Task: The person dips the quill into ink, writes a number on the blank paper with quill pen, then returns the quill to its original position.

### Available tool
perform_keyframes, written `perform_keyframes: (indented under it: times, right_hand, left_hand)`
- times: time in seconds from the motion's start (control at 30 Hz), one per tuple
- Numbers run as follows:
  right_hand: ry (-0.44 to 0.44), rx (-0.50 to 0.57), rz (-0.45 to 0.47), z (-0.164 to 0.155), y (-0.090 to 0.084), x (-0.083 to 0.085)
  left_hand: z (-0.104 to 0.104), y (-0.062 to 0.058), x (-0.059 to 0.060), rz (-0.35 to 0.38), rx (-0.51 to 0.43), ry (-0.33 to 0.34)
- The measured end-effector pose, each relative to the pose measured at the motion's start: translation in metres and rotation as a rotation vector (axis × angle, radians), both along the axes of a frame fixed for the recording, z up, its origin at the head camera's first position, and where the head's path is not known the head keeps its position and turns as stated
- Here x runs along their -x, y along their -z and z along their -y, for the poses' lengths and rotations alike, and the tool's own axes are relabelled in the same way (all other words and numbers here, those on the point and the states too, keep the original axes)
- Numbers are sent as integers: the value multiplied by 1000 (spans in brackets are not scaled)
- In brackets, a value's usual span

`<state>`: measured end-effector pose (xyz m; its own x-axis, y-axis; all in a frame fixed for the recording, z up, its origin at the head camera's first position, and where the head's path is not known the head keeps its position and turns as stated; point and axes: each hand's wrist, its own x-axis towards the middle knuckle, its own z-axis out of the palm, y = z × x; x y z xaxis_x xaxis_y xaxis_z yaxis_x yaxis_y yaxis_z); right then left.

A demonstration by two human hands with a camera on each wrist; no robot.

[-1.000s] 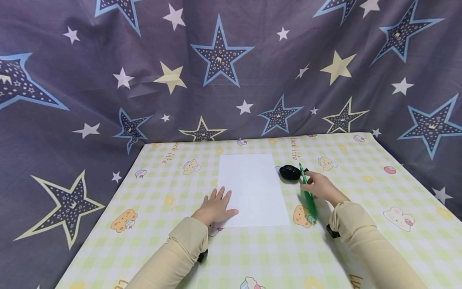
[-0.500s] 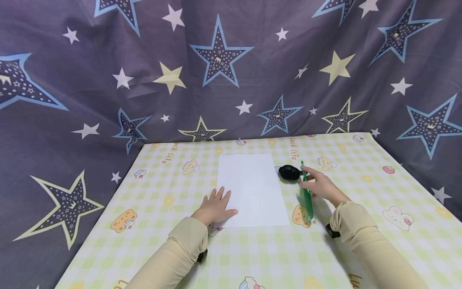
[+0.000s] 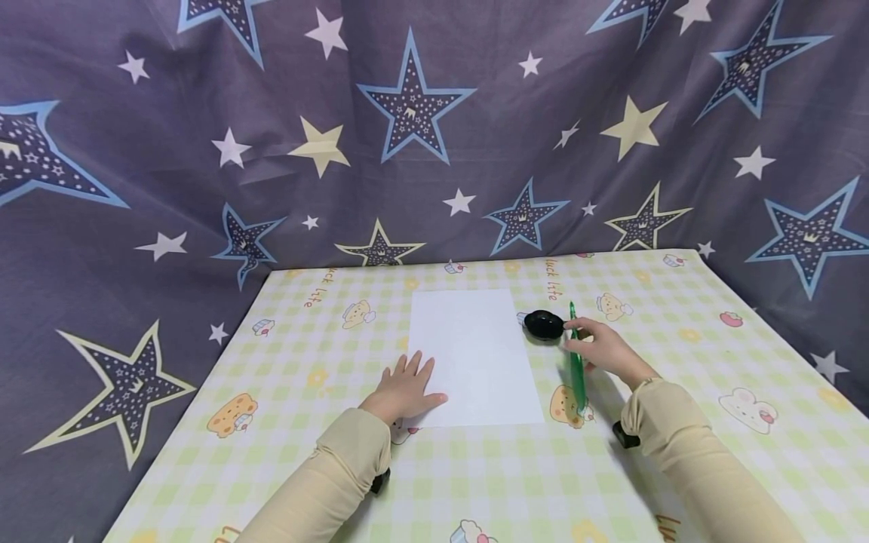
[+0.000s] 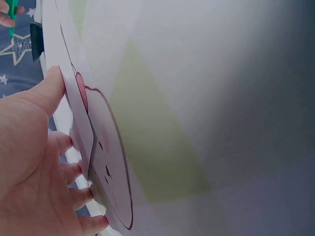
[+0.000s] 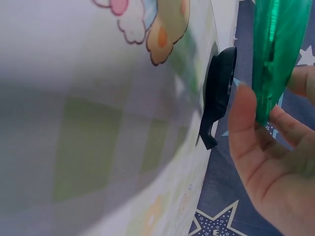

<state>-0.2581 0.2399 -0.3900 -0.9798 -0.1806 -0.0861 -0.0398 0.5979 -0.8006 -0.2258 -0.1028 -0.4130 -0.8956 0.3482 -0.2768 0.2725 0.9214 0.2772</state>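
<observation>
A white sheet of paper (image 3: 475, 354) lies flat in the middle of the checked tablecloth (image 3: 305, 452). My left hand (image 3: 403, 391) rests flat on the sheet's near left corner, fingers straight; in the left wrist view this left hand (image 4: 34, 167) presses the paper's edge (image 4: 76, 113). My right hand (image 3: 604, 351) holds a green translucent pen (image 3: 577, 369) just right of the sheet, the pen pointing away from me. A small black round dish (image 3: 543, 324) sits by the pen's far end. The right wrist view shows the pen (image 5: 275, 54) pinched in the right hand (image 5: 266, 167) beside the dish (image 5: 219, 93).
A purple star-patterned cloth (image 3: 434, 136) hangs behind and around the table. The tablecloth, printed with bears and cupcakes, stretches bare to the left, right and front of the paper. Beige sleeves (image 3: 686, 445) cover both forearms.
The pen's near end has swung left, so the pen stands straighter along the table. My right hand shifted only slightly. The left hand and the paper have not moved.
</observation>
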Motion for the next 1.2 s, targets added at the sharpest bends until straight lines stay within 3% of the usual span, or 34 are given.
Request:
perform_keyframes:
  times: [0.57, 0.77, 0.9, 1.2]
  right_hand:
    - [20, 87, 15, 1, -3, -2]
    - [38, 176, 8, 4, -5, -3]
    - [53, 216, -34, 4, -5, -2]
    - [49, 133, -188, 2, 0, 2]
  left_hand:
    - [0, 0, 1, -3, 4, 11]
    - [1, 1, 1, -3, 1, 9]
    - [1, 1, 1, 2, -4, 6]
    - [0, 0, 0, 2, 0, 5]
